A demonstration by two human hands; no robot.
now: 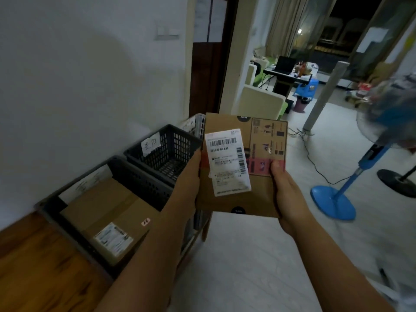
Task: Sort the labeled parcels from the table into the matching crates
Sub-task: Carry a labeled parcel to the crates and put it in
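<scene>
Both hands hold up a flat brown cardboard parcel [258, 192] with a white barcode label on its face. My left hand [189, 176] grips its left edge and my right hand [290, 192] grips its right edge, thumb on the front. To the left, along the wall, stands a row of crates. The near dark crate [126, 174] holds a brown labeled box [108, 217]. The middle dark crate [171, 140] has a handwritten paper tag and looks empty inside. Only a corner of a light crate [195, 124] shows behind the parcel.
A wooden surface [33, 255] lies at lower left. A blue-based standing fan [335, 199] and a black fan base [398, 181] stand on the tiled floor at right, with cables running across it. Beyond the doorway are chairs and a desk.
</scene>
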